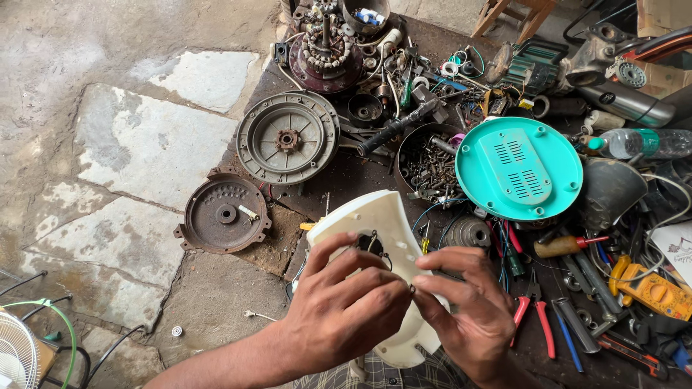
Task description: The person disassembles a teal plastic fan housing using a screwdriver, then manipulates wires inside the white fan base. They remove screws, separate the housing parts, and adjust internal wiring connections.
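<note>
My left hand (346,306) and my right hand (465,310) both grip a white plastic appliance housing (375,223) held over my lap. The housing has a dark opening with wires showing inside. My fingertips meet at its right edge and pinch something small that I cannot make out. A round teal plastic base (519,167) with vent slots lies just beyond my right hand.
Grey round motor cover (287,137) and rusty brown cover (223,214) lie to the left on the ground. A bowl of screws (427,162), red-handled pliers (535,317), yellow multimeter (652,289), wound stator (326,50) and plastic bottle (641,142) crowd the mat. White fan grille (16,356) at bottom left.
</note>
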